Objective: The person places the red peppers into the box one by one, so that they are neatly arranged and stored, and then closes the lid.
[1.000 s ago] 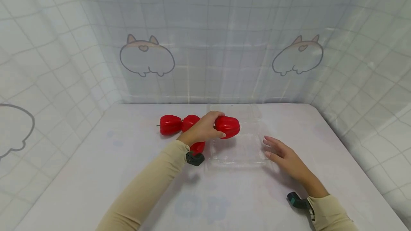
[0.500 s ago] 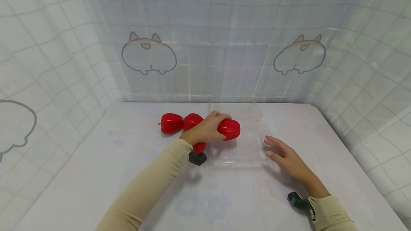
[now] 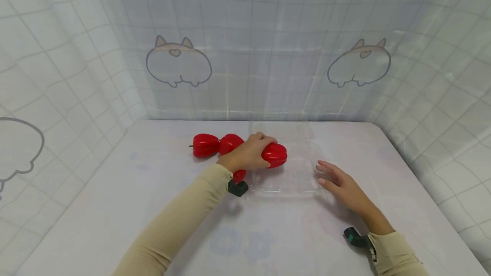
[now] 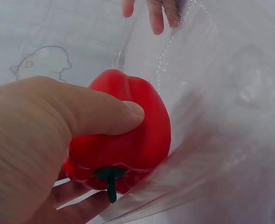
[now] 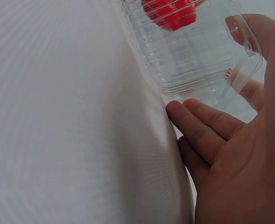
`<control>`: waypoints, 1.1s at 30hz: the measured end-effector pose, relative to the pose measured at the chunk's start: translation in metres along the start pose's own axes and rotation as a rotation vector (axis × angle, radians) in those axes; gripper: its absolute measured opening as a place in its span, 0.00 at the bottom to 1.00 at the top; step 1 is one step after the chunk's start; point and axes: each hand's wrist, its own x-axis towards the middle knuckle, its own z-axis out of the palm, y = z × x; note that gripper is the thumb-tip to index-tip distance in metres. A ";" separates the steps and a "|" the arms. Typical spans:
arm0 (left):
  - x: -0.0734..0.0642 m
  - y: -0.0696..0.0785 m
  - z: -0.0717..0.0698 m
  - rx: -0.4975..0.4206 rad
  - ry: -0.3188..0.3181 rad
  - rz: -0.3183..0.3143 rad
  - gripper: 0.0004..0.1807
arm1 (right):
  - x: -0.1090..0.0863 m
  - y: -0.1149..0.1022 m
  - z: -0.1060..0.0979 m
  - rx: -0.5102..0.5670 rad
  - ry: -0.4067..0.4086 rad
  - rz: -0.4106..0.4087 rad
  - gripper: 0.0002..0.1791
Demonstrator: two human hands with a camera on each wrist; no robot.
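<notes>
My left hand (image 3: 249, 154) grips a red bell pepper (image 3: 275, 155) from the left, thumb laid along its side. In the left wrist view the pepper's green stem (image 4: 110, 179) points back toward the palm. Around and below the pepper is a clear plastic clamshell box (image 3: 293, 178), whose near wall overlaps it in that view. At the box's right side my right hand (image 3: 345, 190) lies with relaxed fingers and holds nothing. The right wrist view has its thumb at the box's rim (image 5: 255, 51) and its fingertips right by the lower corner.
Left of the box lie more red peppers: one at the far left (image 3: 205, 145), one beside it (image 3: 231, 143), and one (image 3: 239, 176) partly hidden by my left wrist. The box's clear lid (image 3: 284, 131) lies folded back toward the printed curtain (image 3: 268, 62).
My left hand has lowered the pepper a little, down and slightly right into the box. The right hand stays in place. The head view has tilted slightly.
</notes>
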 end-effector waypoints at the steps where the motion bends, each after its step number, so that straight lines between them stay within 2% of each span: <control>1: 0.001 0.000 0.001 0.005 0.002 0.001 0.41 | 0.000 0.000 -0.001 0.002 0.000 0.002 0.34; 11: -0.001 0.001 0.005 0.042 0.034 -0.005 0.41 | 0.001 -0.003 0.000 0.017 -0.001 -0.007 0.32; 27: -0.001 0.001 0.012 0.131 0.024 0.031 0.42 | 0.001 -0.006 -0.001 0.025 0.000 -0.013 0.32; 33: -0.001 0.004 0.010 0.165 0.026 0.033 0.41 | 0.001 -0.006 -0.002 0.037 -0.004 -0.012 0.32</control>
